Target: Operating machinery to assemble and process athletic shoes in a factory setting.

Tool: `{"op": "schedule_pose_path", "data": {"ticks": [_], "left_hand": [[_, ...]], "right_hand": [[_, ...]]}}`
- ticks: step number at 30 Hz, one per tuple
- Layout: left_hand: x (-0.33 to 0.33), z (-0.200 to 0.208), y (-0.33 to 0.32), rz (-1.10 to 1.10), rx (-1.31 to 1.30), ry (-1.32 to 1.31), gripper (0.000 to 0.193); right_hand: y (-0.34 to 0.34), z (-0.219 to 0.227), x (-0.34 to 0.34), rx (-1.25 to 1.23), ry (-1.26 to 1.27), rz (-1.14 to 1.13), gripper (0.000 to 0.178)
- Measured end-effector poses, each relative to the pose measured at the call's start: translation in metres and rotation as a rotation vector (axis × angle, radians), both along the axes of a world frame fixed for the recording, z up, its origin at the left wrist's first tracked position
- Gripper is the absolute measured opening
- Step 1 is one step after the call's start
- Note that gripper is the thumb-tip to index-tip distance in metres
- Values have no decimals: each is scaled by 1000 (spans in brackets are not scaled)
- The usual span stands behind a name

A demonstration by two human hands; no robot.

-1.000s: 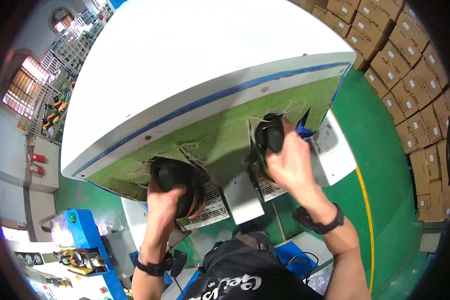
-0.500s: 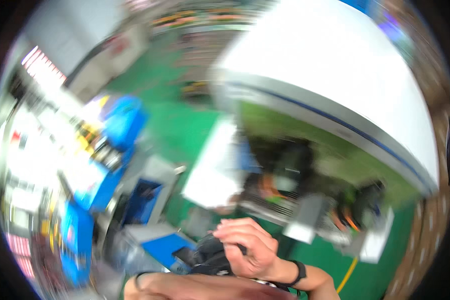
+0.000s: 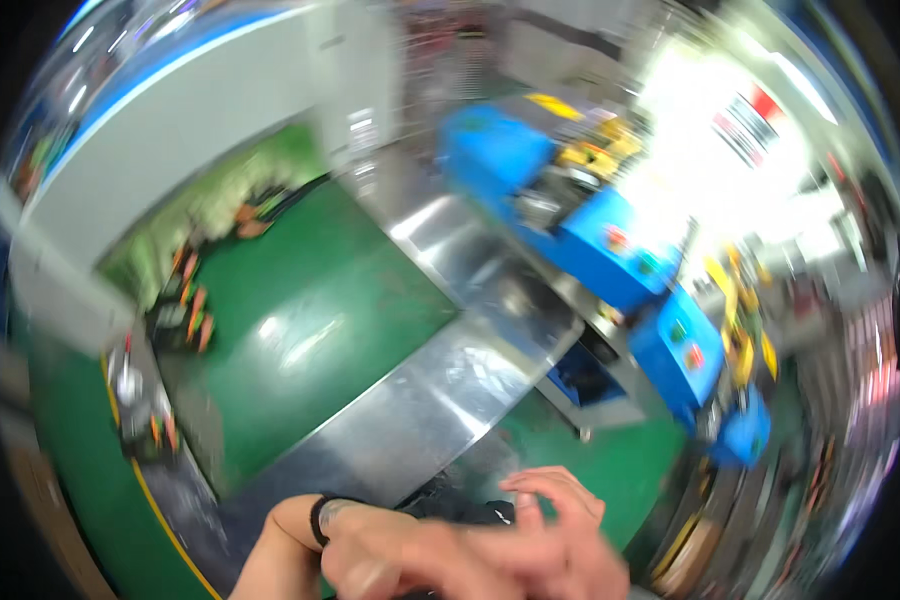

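Observation:
My left hand (image 3: pixel 400 555) reaches in from the lower edge, a black band around its wrist, and stretches toward the right. It is smeared, and I cannot make out its fingers. Beside it, overlapping it in the view, is my right hand (image 3: pixel 565 525). Its fingers are loosely bent, the thumb stands apart from them, and no object shows in it. Whether the two hands touch is not plain. Both are low in front of my dark clothing, on the near side of a shiny metal bench (image 3: pixel 420 385).
A green surface (image 3: pixel 300 300) lies within the metal-edged frame. Left stands a large white cabinet (image 3: pixel 190 110), with blurred dark and orange items (image 3: pixel 185 305) along its green lower panel. Blue machines (image 3: pixel 620 245) with yellow parts stand to the right. A yellow line (image 3: pixel 160 510) marks the floor at lower left.
The view has swung round: the white cabinet went from right to left, the blue machines from left to right. My left hand has come into sight beside my right hand.

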State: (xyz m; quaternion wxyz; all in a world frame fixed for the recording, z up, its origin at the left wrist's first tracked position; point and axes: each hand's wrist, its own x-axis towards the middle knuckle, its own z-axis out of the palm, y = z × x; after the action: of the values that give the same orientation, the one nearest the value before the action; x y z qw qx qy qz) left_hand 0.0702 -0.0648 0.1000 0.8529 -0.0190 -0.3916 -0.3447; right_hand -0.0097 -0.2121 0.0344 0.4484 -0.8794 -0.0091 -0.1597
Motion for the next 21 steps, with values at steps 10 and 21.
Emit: {"op": "schedule_pose_path", "data": {"ticks": [10,21], "left_hand": [[124,-369,331,1924,2214,550,28],[104,-490,456,1904,2678,347,44]], "right_hand": [[170,-89,240,-223,648,600,31],[614,-280,450,-467,285,1200,67]]}}
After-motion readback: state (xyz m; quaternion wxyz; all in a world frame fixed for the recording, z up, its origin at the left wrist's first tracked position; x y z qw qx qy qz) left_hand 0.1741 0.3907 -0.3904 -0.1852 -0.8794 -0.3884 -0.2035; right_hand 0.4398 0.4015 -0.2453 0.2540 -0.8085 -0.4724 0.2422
